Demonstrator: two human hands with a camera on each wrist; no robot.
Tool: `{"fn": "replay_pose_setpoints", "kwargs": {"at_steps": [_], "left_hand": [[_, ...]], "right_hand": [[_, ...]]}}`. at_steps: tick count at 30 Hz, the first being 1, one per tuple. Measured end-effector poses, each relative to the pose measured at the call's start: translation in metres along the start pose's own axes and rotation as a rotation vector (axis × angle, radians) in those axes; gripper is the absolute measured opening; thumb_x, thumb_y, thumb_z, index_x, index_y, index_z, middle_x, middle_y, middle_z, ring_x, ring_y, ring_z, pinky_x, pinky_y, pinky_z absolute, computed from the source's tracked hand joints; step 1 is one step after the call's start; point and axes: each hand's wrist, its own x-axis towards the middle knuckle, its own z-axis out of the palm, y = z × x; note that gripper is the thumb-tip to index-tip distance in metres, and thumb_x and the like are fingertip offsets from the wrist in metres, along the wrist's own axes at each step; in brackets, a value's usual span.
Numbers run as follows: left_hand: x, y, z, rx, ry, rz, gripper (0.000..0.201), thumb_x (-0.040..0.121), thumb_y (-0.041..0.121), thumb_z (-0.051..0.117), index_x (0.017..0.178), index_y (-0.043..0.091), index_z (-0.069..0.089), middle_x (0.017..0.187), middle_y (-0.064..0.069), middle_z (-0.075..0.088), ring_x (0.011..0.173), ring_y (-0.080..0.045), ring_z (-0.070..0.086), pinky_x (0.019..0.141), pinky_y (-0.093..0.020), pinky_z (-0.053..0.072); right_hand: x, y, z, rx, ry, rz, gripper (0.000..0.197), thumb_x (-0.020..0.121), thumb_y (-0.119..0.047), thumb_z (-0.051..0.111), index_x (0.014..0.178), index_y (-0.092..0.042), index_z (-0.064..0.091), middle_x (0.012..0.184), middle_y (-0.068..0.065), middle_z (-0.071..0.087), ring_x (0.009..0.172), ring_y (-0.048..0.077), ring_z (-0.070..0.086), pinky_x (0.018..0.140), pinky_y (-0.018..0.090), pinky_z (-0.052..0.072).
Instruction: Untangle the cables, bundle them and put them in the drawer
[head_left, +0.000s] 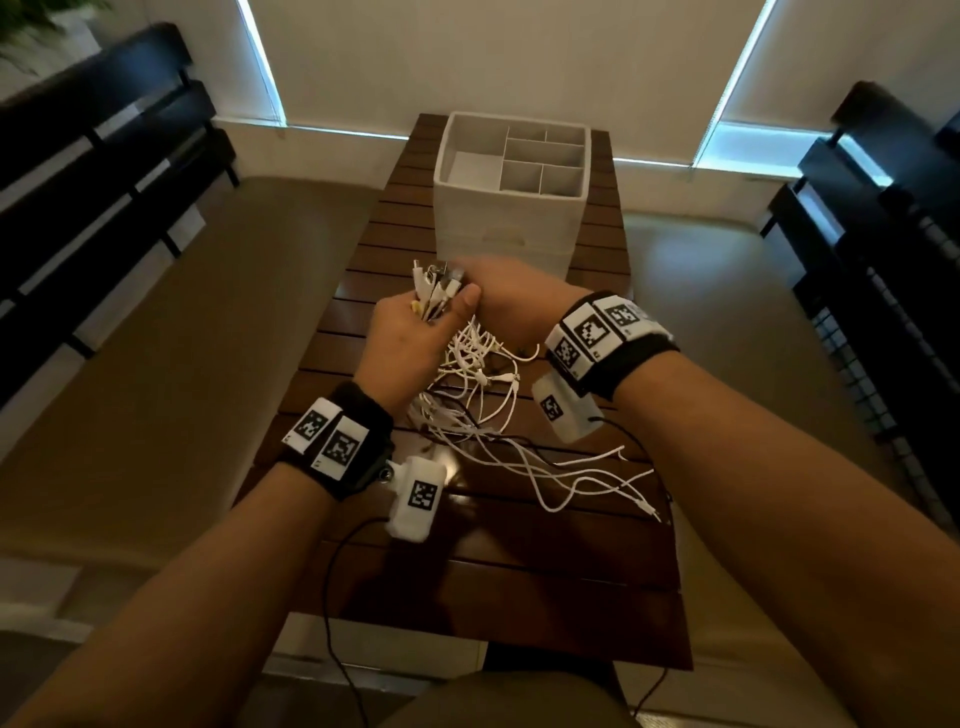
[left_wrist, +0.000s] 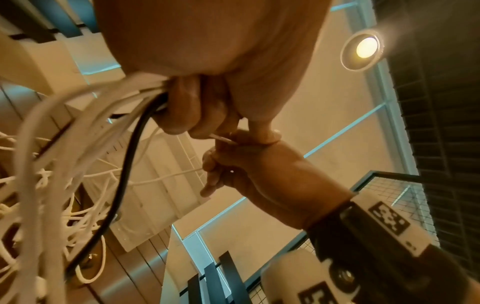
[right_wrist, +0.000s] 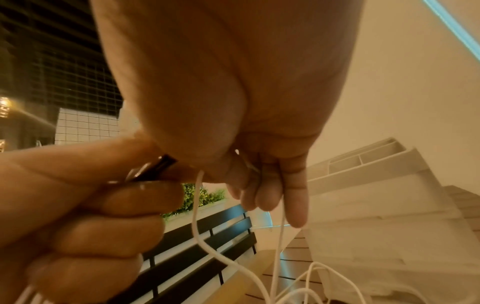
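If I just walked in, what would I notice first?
Two hands meet over the middle of the wooden table: the left hand grips a bunch of cable plugs, and the right hand pinches one white cable. Below them a tangle of white cables spills over the table. Behind stands a white box with empty compartments.

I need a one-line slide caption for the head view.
Both hands, left hand and right hand, gather cable ends before the white drawer box.

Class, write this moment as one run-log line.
left hand: grips cables | right hand: pinches cables | organizer: unfilled
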Motion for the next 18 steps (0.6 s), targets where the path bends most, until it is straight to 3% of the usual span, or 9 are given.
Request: {"fn": "replay_pose_setpoints", "kwargs": {"at_steps": [3,6,9,11,14,15,18], "left_hand": [[0.004,-0.001,-0.004,0.037,-0.052,0.038,0.011,0.096,0.024,0.076,0.088,0.016,0.076,0.076,0.011,0.075,0.072,0.0,0.068,0.069,-0.021,0.052],[-0.001,0.004,-0.006,0.044,-0.143,-0.006,0.033,0.103,0.015,0.066,0.071,0.024,0.063,0.053,0.018,0.058,0.049,0.003,0.049,0.053,-0.014,0.039],[-0.009,0.001,-0.013,-0.059,-0.128,-0.092,0.038,0.106,0.02,0.058,0.069,0.019,0.058,0.05,0.012,0.046,0.046,-0.002,0.039,0.048,-0.017,0.035],[-0.017,-0.006,-0.017,-0.053,-0.118,-0.141,0.04,0.106,0.02,0.059,0.066,0.016,0.053,0.05,0.011,0.042,0.044,-0.005,0.036,0.046,-0.018,0.033],[-0.03,-0.017,-0.019,-0.094,-0.162,-0.222,0.048,0.104,0.014,0.06,0.058,0.018,0.047,0.049,0.007,0.036,0.04,-0.009,0.031,0.042,-0.021,0.029],[-0.034,-0.019,-0.02,-0.103,-0.184,-0.246,0.05,0.104,0.012,0.06,0.055,0.019,0.046,0.048,0.006,0.035,0.039,-0.009,0.03,0.041,-0.02,0.028],[-0.041,-0.021,-0.024,-0.063,-0.238,-0.264,0.042,0.103,0.011,0.06,0.062,0.007,0.049,0.05,0.002,0.036,0.041,-0.01,0.032,0.043,-0.021,0.03]], "right_hand": [[-0.003,0.008,-0.01,0.05,0.071,0.032,0.025,0.1,-0.008,0.059,0.123,-0.014,0.066,0.106,-0.003,0.064,0.094,0.016,0.058,0.081,0.031,0.045],[-0.007,0.024,-0.013,0.096,0.195,0.051,0.024,0.097,-0.003,0.06,0.112,-0.015,0.074,0.103,-0.001,0.069,0.091,0.013,0.06,0.078,0.024,0.041],[-0.01,0.037,-0.01,0.29,0.261,0.179,0.011,0.103,-0.017,0.062,0.103,-0.014,0.072,0.093,0.001,0.07,0.072,0.009,0.063,0.068,0.021,0.046],[-0.011,0.046,-0.006,0.43,0.295,0.262,0.019,0.105,-0.025,0.061,0.092,-0.015,0.07,0.082,0.004,0.071,0.058,0.007,0.066,0.057,0.023,0.051],[-0.006,0.055,0.001,0.547,0.312,0.364,0.033,0.103,-0.039,0.062,0.088,-0.011,0.069,0.083,0.015,0.073,0.063,0.019,0.069,0.059,0.037,0.06],[-0.004,0.056,0.001,0.522,0.295,0.381,0.041,0.101,-0.047,0.063,0.088,-0.008,0.07,0.079,0.016,0.07,0.062,0.021,0.064,0.061,0.039,0.056],[-0.003,0.056,-0.001,0.514,0.266,0.398,0.052,0.101,-0.057,0.057,0.086,-0.009,0.07,0.071,0.003,0.057,0.062,0.013,0.051,0.062,0.027,0.041]]}}
